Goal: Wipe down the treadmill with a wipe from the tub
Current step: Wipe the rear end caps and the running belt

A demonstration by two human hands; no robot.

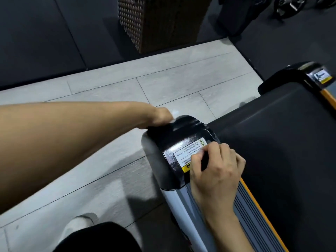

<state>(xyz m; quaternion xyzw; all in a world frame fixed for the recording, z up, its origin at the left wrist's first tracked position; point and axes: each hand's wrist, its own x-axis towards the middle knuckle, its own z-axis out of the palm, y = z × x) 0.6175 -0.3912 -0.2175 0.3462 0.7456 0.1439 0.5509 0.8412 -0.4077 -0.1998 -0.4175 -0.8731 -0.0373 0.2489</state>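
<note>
The treadmill's rear end fills the right side, with its dark belt (272, 142) and orange-edged side rail (254, 215). A glossy black end cap (181, 131) with a warning label (185, 153) covers the near-left corner. My left hand (160, 118) reaches across to the cap's far edge and pinches a white wipe (175, 113) against it; its fingers are mostly hidden behind the cap. My right hand (216, 168) rests on the label side of the cap with fingers curled and nothing visible in them. The tub is not in view.
Grey floor tiles (127, 84) lie left of the treadmill, black mats beyond. A brown wicker basket (154, 24) and a black bin (234, 15) stand at the back. The second end cap (300, 73) is at far right. My white shoe (78, 226) is at bottom left.
</note>
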